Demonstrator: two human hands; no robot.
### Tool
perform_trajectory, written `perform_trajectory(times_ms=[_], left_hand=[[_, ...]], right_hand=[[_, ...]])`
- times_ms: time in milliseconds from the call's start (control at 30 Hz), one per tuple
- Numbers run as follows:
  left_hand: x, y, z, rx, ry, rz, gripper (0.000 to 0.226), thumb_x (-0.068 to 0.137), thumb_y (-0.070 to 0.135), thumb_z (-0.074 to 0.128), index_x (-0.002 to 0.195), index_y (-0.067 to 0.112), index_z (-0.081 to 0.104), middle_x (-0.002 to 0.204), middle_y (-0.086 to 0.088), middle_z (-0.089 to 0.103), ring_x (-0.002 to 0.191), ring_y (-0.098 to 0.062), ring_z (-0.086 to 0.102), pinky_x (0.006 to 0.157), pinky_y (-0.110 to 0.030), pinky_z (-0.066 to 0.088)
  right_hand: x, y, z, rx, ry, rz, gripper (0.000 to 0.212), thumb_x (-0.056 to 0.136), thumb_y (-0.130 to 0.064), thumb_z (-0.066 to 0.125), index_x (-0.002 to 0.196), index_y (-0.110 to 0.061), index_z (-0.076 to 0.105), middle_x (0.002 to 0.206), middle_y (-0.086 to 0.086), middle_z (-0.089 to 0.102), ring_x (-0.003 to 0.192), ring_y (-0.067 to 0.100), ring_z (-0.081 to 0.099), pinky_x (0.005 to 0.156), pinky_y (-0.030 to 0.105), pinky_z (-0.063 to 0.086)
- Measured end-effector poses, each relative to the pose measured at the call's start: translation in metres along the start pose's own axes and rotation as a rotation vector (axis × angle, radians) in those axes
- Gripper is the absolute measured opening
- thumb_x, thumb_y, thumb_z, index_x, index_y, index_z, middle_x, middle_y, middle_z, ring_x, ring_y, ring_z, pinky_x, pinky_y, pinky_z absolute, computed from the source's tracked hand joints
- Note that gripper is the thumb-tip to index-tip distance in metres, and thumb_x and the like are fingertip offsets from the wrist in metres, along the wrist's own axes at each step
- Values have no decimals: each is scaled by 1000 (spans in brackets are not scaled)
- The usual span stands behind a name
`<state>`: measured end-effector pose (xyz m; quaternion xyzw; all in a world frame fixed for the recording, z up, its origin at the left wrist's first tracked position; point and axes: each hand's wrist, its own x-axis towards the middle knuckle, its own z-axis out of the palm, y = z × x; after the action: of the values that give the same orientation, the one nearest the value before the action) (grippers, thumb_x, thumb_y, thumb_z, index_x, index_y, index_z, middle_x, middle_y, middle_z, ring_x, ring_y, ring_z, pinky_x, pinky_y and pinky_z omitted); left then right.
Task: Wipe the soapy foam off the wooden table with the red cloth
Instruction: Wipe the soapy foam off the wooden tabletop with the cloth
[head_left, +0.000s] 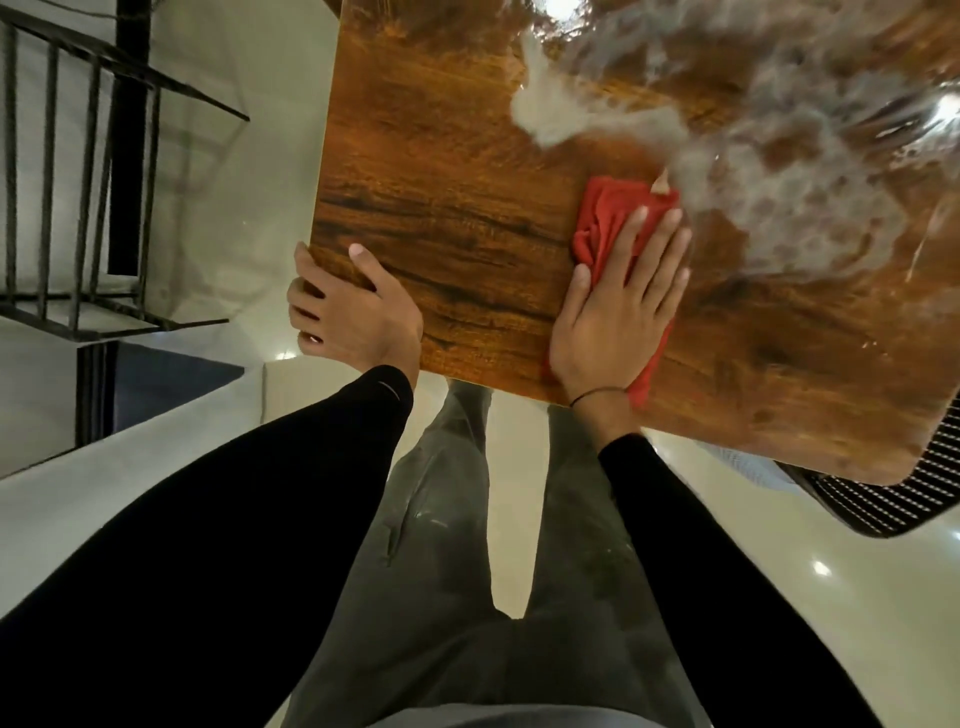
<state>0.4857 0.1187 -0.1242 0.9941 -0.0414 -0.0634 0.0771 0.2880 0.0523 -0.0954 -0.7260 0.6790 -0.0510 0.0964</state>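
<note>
On the near part of a wooden table, seen from above by a head camera, a person's right hand is lying flat on a red cloth. Its fingers are spread and straight, pressing the cloth down against the wood rather than curling around it. The cloth is bunched into folds, sticking out past the fingertips and also showing beside the wrist near the table's front edge. A thin dark band is circling that wrist.

Just beyond and to the right of the cloth, white soapy foam is spreading in swirls and streaks over the far right part of the table, touching the cloth's far corner. The wood to the left of the cloth is looking bare and glossy.

At the table's near left corner, the left hand is gripping the edge, thumb on top and fingers curling underneath.

Both arms are wearing black sleeves, and grey trousers are showing below. A black railing is standing to the left. A mesh chair is tucked beneath the table's right side, over a shiny pale floor.
</note>
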Motion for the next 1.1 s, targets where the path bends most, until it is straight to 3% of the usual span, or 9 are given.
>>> perform_trajectory(times_ms=[200, 400, 533, 600, 700, 833, 933, 1033, 1100], left_hand=[[-7, 1, -1, -77, 82, 219, 67, 116, 48, 28, 171, 11, 36, 180, -14, 30, 167, -33, 28, 133, -52, 19], [-8, -1, 0, -132, 61, 493, 56, 120, 35, 30, 172, 16, 36, 182, -12, 27, 169, -32, 23, 137, -51, 16], [-7, -3, 1, -117, 40, 612, 55, 121, 35, 32, 172, 15, 35, 182, -11, 27, 170, -31, 22, 139, -48, 13], [-7, -4, 0, -115, 26, 608, 57, 121, 40, 28, 173, 17, 33, 182, -9, 27, 170, -29, 22, 139, -47, 11], [-7, -2, -2, -120, 18, 596, 62, 120, 49, 20, 173, 20, 32, 183, -6, 26, 170, -27, 21, 138, -45, 9], [-8, -2, -3, -124, 35, 606, 62, 120, 50, 18, 173, 20, 33, 182, -6, 28, 170, -27, 23, 138, -48, 12], [-6, -2, -6, -105, 7, 625, 63, 120, 50, 17, 174, 20, 30, 184, -7, 23, 171, -29, 19, 139, -52, 12], [-2, 1, -11, -57, -93, 956, 64, 120, 51, 23, 175, 18, 26, 185, -9, 14, 172, -30, 11, 140, -48, 4], [6, 11, -15, -38, -186, 1248, 68, 118, 53, 26, 175, 16, 27, 185, -11, 12, 172, -28, 11, 139, -44, 0]], right_hand=[[-37, -15, 14, 16, -173, -418, 72, 120, -46, 35, 180, -13, 12, 187, 21, 4, 174, 39, 4, 140, 58, 10], [11, -47, 15, -29, -239, -788, 72, 120, -46, 32, 180, -15, 10, 187, 19, 3, 175, 36, 3, 140, 57, 10], [60, -99, 17, -68, -246, -900, 70, 120, -46, 22, 181, -15, 6, 188, 18, 1, 175, 35, 2, 140, 55, 8], [86, -124, 17, -74, -240, -875, 70, 120, -45, 21, 180, -15, 4, 188, 18, -1, 175, 34, 1, 141, 55, 6], [122, -140, 16, -52, -200, -673, 71, 119, -44, 23, 180, -13, 3, 188, 17, -2, 175, 34, -1, 140, 56, 7], [140, -118, 10, -4, -127, -308, 72, 119, -43, 21, 180, -10, 3, 187, 20, -2, 175, 37, -1, 140, 58, 7], [119, -86, 2, 6, -67, -147, 71, 119, -43, 21, 180, -9, 6, 187, 20, 1, 175, 37, 3, 140, 56, 7], [78, -57, -3, 28, -69, -98, 71, 119, -42, 25, 180, -9, 7, 187, 20, 2, 175, 37, 4, 140, 57, 10], [49, -38, -3, 28, -115, -218, 72, 120, -43, 27, 180, -10, 6, 187, 19, -1, 175, 36, 1, 140, 58, 10]])
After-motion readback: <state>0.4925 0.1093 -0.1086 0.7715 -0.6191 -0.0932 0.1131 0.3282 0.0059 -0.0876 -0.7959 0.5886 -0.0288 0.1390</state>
